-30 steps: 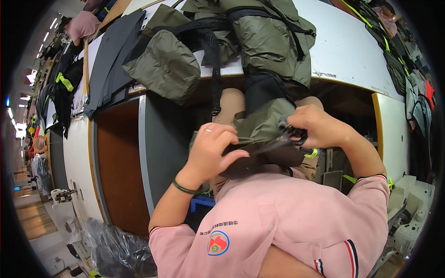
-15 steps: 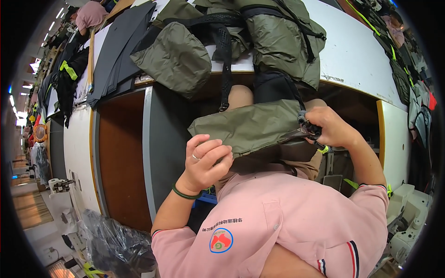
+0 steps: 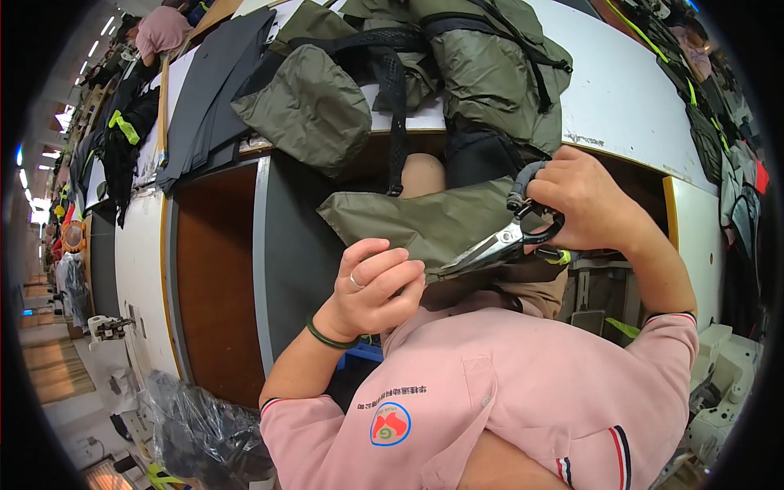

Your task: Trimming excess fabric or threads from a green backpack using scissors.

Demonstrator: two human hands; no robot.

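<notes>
"What is the right hand (image 3: pixel 581 198) doing?"
"It's holding a pair of scissors (image 3: pixel 500 242) by the handles, which are standing apart. The blades are pointing leftward, along the lower edge of the olive cloth (image 3: pixel 420 222). I can't tell whether any cloth is lying between them."

"And the left hand (image 3: pixel 377 284)?"
"Its fingers are curling at that same edge, near the scissor tips. The thumb isn't showing clearly, so I can't tell if it's pinching. It's wearing a ring (image 3: pixel 357 280), and a dark green bangle (image 3: pixel 328 333) is circling the wrist."

"Where is the cloth, then?"
"It's stretching over the lap, between the hands, just in front of the white table (image 3: pixel 629 90)."

"What's lying beyond?"
"An olive bag (image 3: pixel 496 82) is resting on the table, and a black strap (image 3: pixel 396 114) is hanging over the edge. Dark grey sheets (image 3: pixel 211 90) are lying to the left. Farther off, a person in pink (image 3: pixel 163 33) is leaning over a table."
</notes>
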